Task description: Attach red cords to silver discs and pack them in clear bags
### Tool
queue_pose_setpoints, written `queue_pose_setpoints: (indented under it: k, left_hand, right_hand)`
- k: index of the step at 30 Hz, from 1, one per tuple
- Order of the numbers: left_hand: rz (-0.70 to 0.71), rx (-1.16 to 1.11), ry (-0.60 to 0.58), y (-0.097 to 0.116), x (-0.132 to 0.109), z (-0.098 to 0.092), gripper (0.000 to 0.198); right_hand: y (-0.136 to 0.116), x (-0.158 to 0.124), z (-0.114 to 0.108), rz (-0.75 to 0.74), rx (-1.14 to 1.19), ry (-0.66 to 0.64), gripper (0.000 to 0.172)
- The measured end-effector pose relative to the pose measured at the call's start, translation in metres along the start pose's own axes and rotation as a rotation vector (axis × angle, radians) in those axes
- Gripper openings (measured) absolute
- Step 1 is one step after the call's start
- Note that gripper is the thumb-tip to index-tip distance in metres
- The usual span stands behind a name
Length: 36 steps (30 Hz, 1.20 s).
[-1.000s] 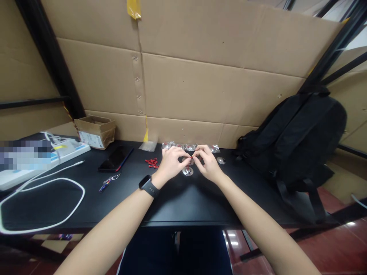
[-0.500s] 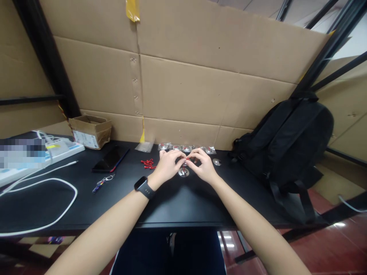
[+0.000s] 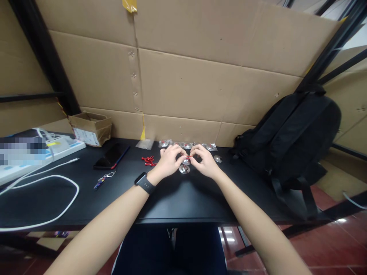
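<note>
taking the red cord (image 3: 188, 157) between the hands as the clock's centre, a white power strip (image 3: 64, 154) is lying at nine o'clock, far off, with a white cable (image 3: 78, 188) looping out toward eight. an open cardboard box (image 3: 94, 128) is standing between nine and ten. a dark phone (image 3: 109, 157) is lying at nine, and a keyring (image 3: 103, 179) is resting just below it, between eight and nine. nearer in, a clear bag (image 3: 145, 144) is lying between nine and ten, and loose red cords (image 3: 148, 160) are bunching at nine, beside the left hand (image 3: 170, 162). that hand is keeping thumb and forefinger together, pinching the cord, and its wrist is wearing a black watch (image 3: 145, 183). clear-wrapped metal discs (image 3: 187, 146) are forming a row from ten to two, partly hiding behind the hands. two bare discs (image 3: 184, 169) are sitting around six, the upper touching or nearly touching the fingers; i cannot tell which. the right hand (image 3: 205, 162) is clamping the cord's other side between thumb and fingers. a lone disc (image 3: 218, 159) is lying at three, and a black backpack (image 3: 301, 141) is leaning beyond it.
</note>
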<state>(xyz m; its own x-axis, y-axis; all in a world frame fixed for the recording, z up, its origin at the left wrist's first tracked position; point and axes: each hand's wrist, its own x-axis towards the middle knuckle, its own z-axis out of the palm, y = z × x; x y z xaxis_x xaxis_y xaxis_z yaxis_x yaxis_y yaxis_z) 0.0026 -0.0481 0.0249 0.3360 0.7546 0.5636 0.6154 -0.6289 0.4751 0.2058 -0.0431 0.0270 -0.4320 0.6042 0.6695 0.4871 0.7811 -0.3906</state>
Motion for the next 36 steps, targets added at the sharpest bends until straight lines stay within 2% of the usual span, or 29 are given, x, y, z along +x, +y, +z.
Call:
queue_pose_setpoints:
  k: [7, 12, 16, 22, 26, 36]
  left_hand:
    - [-0.071, -0.116, -0.047, -0.008, 0.006, 0.003, 0.017]
    - [-0.090, -0.108, -0.045, -0.012, 0.008, 0.004, 0.017]
    - [-0.049, -0.032, -0.011, -0.011, 0.009, 0.002, 0.017]
    - [-0.007, 0.082, 0.001, -0.006, 0.005, -0.001, 0.013]
    - [-0.028, 0.087, 0.014, -0.007, 0.005, 0.000, 0.014]
    - [-0.035, 0.044, -0.054, -0.015, 0.007, 0.000, 0.019]
  right_hand:
    - [0.006, 0.001, -0.005, -0.006, -0.029, -0.004, 0.005]
    - [0.008, 0.003, -0.009, 0.001, -0.030, -0.011, 0.007]
    - [0.009, 0.004, -0.011, -0.011, -0.028, 0.010, 0.008]
    - [0.010, 0.004, 0.001, -0.007, -0.033, 0.014, 0.008]
    - [0.009, 0.004, 0.009, 0.003, -0.034, 0.024, 0.010]
    - [0.011, 0.001, 0.019, 0.063, 0.022, 0.060, 0.014]
